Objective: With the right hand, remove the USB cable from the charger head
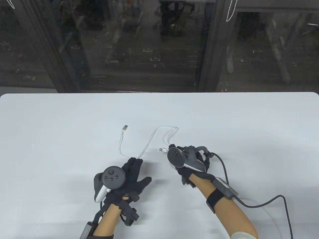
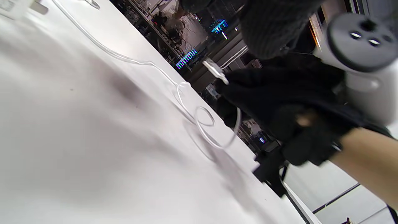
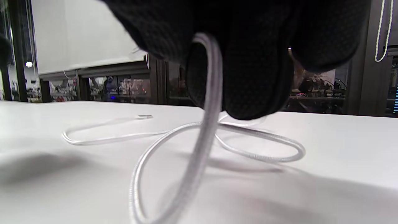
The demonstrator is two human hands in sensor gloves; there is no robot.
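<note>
A white USB cable (image 1: 149, 139) lies in loops on the white table (image 1: 236, 119). My right hand (image 1: 172, 149) pinches one end, and its metal plug (image 1: 162, 149) sticks out free to the left, a little above the table. The left wrist view shows that plug (image 2: 214, 70) in the right hand (image 2: 279, 93). The right wrist view shows the cable (image 3: 211, 102) hanging from my fingers (image 3: 255, 62). The other plug (image 1: 125, 128) lies loose farther back. My left hand (image 1: 134, 165) rests flat with its fingertips over the cable. A white block (image 2: 15, 6), possibly the charger head, sits at the frame's corner.
A black sensor lead (image 1: 261, 204) runs from my right wrist across the table's right front. The table's far edge (image 1: 159, 93) borders dark glass panels.
</note>
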